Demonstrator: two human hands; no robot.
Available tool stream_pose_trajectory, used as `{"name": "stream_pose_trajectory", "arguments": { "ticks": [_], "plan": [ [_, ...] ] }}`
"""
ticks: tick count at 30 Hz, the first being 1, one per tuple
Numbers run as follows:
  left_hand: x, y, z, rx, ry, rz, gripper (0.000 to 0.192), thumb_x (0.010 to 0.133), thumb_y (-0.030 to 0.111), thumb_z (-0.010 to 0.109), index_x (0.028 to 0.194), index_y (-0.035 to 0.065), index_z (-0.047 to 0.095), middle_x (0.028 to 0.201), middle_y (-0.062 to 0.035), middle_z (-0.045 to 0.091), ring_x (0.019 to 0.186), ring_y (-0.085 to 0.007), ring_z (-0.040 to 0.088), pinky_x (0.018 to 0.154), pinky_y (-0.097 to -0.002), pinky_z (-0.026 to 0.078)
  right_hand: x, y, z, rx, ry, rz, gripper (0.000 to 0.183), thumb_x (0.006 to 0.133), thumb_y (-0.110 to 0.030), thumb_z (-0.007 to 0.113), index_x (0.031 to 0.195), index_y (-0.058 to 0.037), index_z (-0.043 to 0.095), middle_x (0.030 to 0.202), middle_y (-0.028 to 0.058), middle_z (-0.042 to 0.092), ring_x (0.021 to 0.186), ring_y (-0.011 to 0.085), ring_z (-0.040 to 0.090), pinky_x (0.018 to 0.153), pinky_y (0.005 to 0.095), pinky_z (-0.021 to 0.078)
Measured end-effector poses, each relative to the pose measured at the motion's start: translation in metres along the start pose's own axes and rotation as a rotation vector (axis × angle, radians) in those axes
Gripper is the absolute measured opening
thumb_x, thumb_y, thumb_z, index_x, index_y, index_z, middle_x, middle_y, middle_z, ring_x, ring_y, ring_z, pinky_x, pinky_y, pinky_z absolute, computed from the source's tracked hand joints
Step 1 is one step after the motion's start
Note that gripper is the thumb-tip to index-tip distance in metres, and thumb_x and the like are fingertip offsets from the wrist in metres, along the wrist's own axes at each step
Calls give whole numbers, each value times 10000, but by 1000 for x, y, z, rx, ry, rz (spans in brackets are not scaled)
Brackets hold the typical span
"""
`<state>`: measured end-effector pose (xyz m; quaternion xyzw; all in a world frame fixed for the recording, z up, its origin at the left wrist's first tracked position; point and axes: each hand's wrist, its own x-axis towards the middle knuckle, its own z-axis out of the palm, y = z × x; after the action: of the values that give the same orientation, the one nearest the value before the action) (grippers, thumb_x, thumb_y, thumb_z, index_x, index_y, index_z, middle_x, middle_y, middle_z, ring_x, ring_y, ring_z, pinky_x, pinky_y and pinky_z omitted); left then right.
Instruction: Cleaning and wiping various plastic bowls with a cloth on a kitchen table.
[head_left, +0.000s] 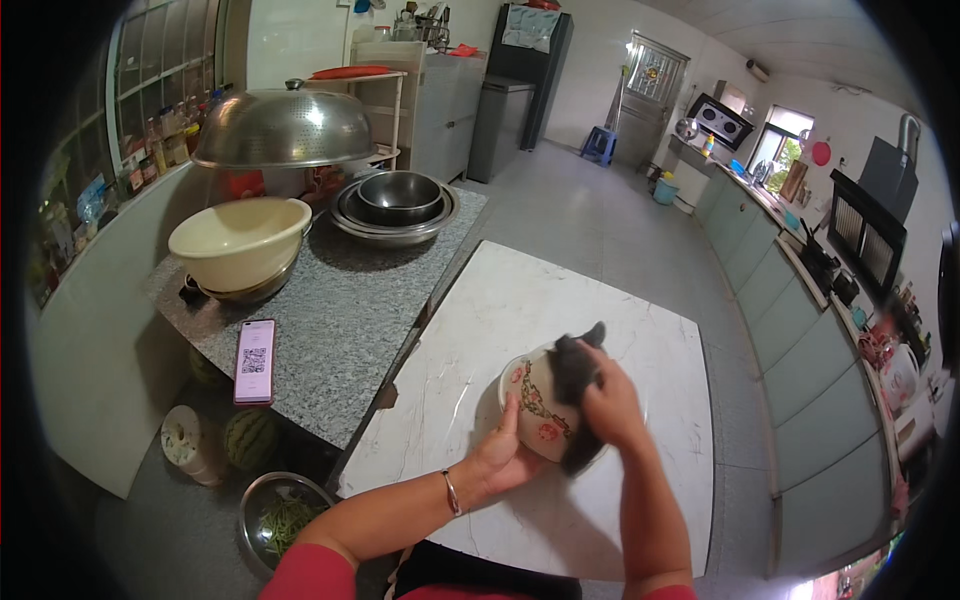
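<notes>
A white ceramic bowl with a red and brown painted pattern is held tilted above the white marble-look table. My left hand grips the bowl from its lower left, the thumb along its patterned outside and the fingers beneath. Bunched in my right hand is a dark cloth, pressed against the bowl's right side. The cloth is slightly blurred and covers part of the bowl.
Left of the table, a granite counter bears a cream plastic basin, nested steel bowls, a perforated steel dome and a phone. Below are a watermelon and a steel bowl of greens. Cabinets line the right wall.
</notes>
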<state>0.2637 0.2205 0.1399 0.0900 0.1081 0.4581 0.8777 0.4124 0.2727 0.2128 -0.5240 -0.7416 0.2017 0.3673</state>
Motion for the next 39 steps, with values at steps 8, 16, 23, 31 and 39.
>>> {"name": "stream_pose_trajectory", "arguments": {
  "ticks": [8, 16, 23, 31, 39],
  "plan": [
    [-2, 8, 2, 58, 15, 98, 665, 940, 608, 262, 1428, 158, 306, 1436, -71, 394, 1331, -253, 378, 1108, -433, 334, -40, 64, -10, 508, 173, 236, 497, 938, -285, 531, 1323, 24, 474, 1304, 131, 540, 1214, 238, 482, 1032, 320, 354],
    [7, -4, -40, 126, -45, 119, 509, 965, 461, 457, 1386, 183, 390, 1354, -52, 486, 1196, -185, 513, 995, -378, 466, -57, -35, 26, -458, -19, -494, 550, 684, -104, 620, 1233, -114, 592, 1389, 103, 480, 1322, 340, 385, 1100, 491, 254],
    [5, 0, -15, -5, 49, 21, 571, 917, 555, 426, 1298, 133, 476, 1275, -48, 560, 1171, -197, 543, 1004, -370, 464, 26, -18, 8, -26, -231, -184, 368, 806, -95, 496, 1143, -31, 629, 1127, 149, 640, 1137, 298, 563, 1016, 409, 383],
    [1, 7, -5, 78, 97, 32, 665, 907, 612, 353, 1404, 170, 339, 1417, -51, 417, 1316, -220, 394, 1093, -432, 361, 16, 73, -10, 612, 64, 331, 334, 925, -214, 507, 1125, 24, 630, 996, 83, 663, 883, 136, 595, 798, 278, 485],
    [0, 13, -3, 200, 144, 244, 622, 920, 535, 479, 1350, 89, 421, 1322, -75, 521, 1221, -234, 493, 1041, -462, 408, -73, 45, 20, 494, 335, 148, 410, 969, -176, 443, 1329, 19, 465, 1387, 170, 460, 1282, 270, 428, 1076, 359, 310]
  ]
}}
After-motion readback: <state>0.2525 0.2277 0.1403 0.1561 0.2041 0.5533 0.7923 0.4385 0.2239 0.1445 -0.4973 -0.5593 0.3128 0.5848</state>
